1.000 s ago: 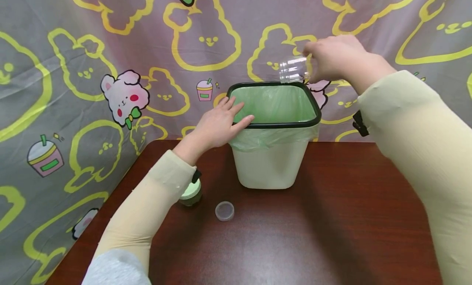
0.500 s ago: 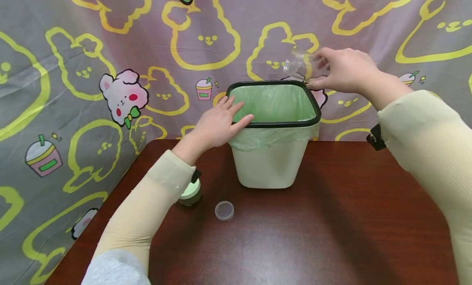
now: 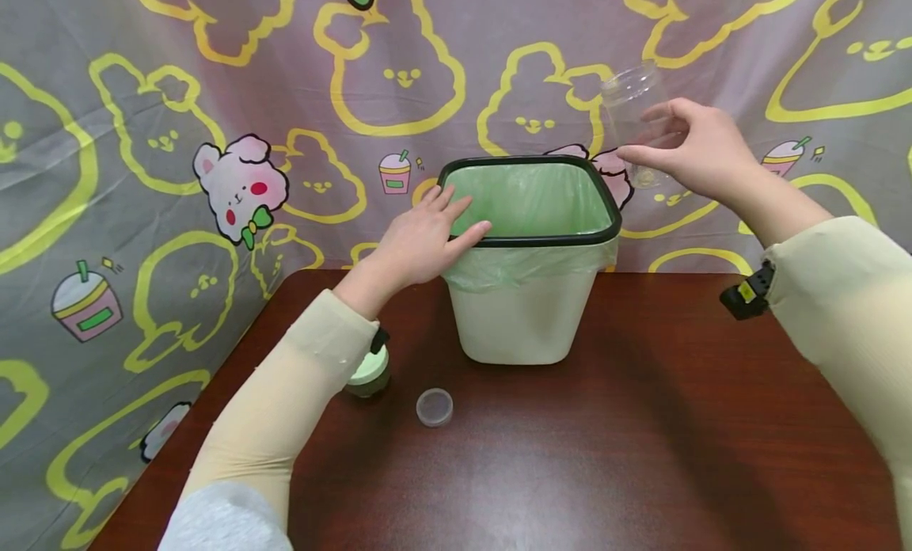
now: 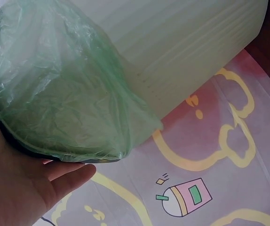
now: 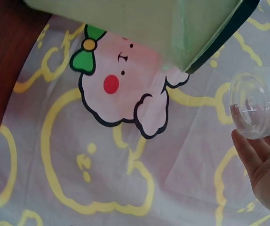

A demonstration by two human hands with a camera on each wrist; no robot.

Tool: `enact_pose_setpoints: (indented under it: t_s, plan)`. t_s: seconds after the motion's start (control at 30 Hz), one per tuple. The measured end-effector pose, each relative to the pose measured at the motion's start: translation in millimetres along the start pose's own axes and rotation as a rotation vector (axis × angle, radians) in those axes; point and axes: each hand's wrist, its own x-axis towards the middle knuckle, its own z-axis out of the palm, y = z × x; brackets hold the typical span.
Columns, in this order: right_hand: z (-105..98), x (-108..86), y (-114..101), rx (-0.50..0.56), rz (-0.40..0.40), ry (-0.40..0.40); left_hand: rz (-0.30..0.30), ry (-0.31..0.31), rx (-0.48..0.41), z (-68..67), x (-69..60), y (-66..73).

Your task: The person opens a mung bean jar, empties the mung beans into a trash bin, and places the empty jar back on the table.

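Note:
A cream trash can [image 3: 523,321] with a black rim and a light green liner bag [image 3: 530,199] stands on the table. My left hand [image 3: 420,242] rests on the rim's left corner with fingers and thumb spread; the left wrist view shows its fingers [image 4: 74,181] extended past the rim. Right of the can, above rim height, my right hand [image 3: 701,151] grips a clear jar [image 3: 630,100] between thumb and fingers. The jar has no lid, its mouth up and tilted slightly left. In the right wrist view its base [image 5: 250,106] looks see-through.
A clear round lid [image 3: 435,408] lies on the dark wooden table [image 3: 541,472] in front of the can. Partly hidden by the left forearm is a dark jar with a pale green lid [image 3: 370,369]. A patterned curtain [image 3: 399,52] hangs close behind the can.
The jar has turned from mouth-left over the can's rim to nearly upright. My right hand has carried it rightward, away from the opening. The left hand has stayed on the rim.

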Motion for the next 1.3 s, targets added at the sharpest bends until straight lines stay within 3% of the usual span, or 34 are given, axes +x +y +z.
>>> enact_pose_setpoints:
  t_s: [0.3, 0.47, 0.83, 1.3]
  plan:
    - [7, -15.2, 26, 0.172, 0.076, 0.113, 0.0, -0.005, 0.006, 1.2, 0.6, 0.9]
    - [18, -26.2, 39, 0.207, 0.059, 0.172, -0.003, -0.009, 0.005, 0.7, 0.1, 1.5]
    - [44, -58.9, 67, 0.179, 0.045, 0.204, -0.003, -0.004, 0.009, 0.6, -0.6, 1.3]
    - [70, -94.2, 115, 0.255, 0.082, 0.178, -0.004, -0.002, 0.016, -0.4, -0.6, 1.0]
